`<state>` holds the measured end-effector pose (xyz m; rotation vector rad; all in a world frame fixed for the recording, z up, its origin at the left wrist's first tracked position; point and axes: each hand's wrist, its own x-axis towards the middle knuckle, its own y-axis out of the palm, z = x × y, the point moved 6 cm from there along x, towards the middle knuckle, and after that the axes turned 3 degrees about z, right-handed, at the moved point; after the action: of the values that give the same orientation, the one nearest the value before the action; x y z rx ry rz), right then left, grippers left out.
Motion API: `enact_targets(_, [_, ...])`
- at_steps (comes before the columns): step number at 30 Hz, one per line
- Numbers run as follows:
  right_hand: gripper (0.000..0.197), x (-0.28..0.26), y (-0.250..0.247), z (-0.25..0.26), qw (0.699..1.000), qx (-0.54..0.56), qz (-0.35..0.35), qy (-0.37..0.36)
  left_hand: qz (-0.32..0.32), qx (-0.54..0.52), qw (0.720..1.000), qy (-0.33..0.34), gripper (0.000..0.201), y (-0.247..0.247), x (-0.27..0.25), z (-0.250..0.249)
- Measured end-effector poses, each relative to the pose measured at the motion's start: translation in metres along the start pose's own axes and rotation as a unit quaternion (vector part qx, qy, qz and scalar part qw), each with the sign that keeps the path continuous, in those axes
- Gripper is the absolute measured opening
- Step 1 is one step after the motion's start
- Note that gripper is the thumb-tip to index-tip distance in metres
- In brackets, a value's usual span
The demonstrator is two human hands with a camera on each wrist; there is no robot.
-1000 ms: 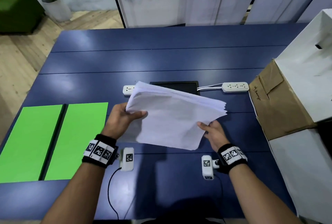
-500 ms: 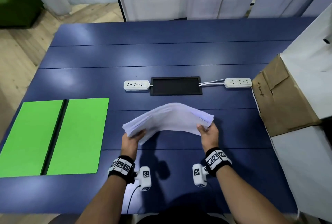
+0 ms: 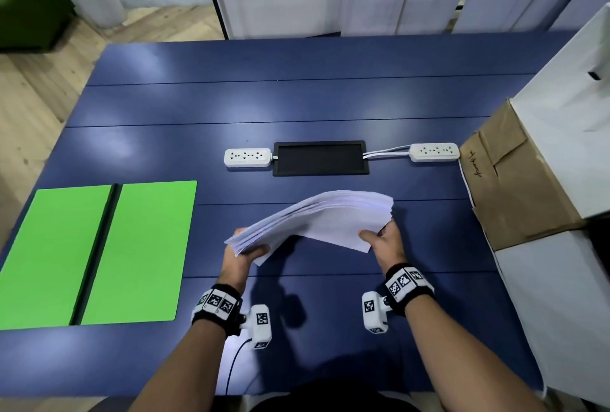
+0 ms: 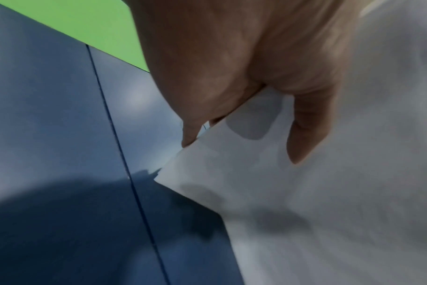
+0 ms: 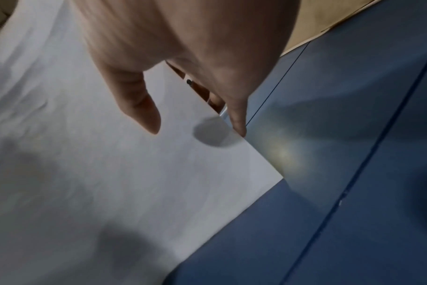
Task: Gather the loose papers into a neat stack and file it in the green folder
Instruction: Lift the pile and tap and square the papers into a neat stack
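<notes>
While both hands hold the bowed sheaf of white loose papers point(image 3: 317, 217) above the dark blue tabletop point(image 3: 297, 101), the squaring step looks unfinished, since the sheet edges fan out unevenly. The left hand point(image 3: 239, 258) pinches one end, thumb over and fingers point(image 4: 190, 135) under; the right hand point(image 3: 384, 241) pinches the other end likewise. Next, I judge, comes tapping the edges flush, then carrying them left. The flat bright green folder point(image 3: 138, 250) lies open, holding nothing visible. What the brown cardboard box point(image 3: 508, 180) holds cannot be told.
</notes>
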<state>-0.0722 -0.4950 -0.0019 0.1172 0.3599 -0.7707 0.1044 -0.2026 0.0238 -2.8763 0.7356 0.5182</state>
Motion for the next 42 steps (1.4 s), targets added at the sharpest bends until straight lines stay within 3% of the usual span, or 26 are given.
enact_targets(7, [0.053, 0.001, 0.004, -0.003, 1.000, 0.008, 0.021, 0.020, 0.003, -0.006, 1.000, -0.009, 0.050, 0.000, 0.005, 0.009])
enact_targets(11, [0.053, 0.004, -0.003, 0.011, 0.999, 0.030, -0.013, -0.009, -0.016, -0.028, 0.999, 0.018, 0.050, -0.004, 0.011, -0.004])
enact_targets(15, [0.055, 0.006, 0.002, 0.016, 0.999, 0.029, -0.012, -0.028, 0.007, -0.044, 0.999, 0.029, 0.060, -0.003, 0.015, -0.006])
enact_targets(19, [0.044, 0.007, 0.004, 0.016, 0.999, 0.033, -0.013, -0.032, 0.013, -0.056, 0.998, 0.025, 0.044, -0.004, 0.017, -0.002])
enact_targets(26, [0.038, 0.010, 0.002, 0.011, 1.000, 0.013, 0.027, -0.002, -0.007, -0.047, 0.998, 0.042, 0.045, -0.001, 0.015, -0.003])
enact_targets(33, [0.033, 0.009, 0.000, 0.006, 0.999, -0.025, -0.025, -0.021, -0.004, -0.040, 0.999, 0.022, 0.024, 0.007, 0.016, 0.000])
enact_targets(37, [0.034, 0.002, -0.001, 0.016, 0.997, -0.018, -0.041, -0.059, -0.006, -0.046, 0.998, 0.035, 0.026, 0.001, 0.011, -0.001])
enact_targets(42, [0.041, -0.004, -0.001, -0.007, 1.000, -0.006, -0.017, -0.006, -0.009, -0.011, 1.000, 0.005, 0.038, -0.003, 0.007, 0.013])
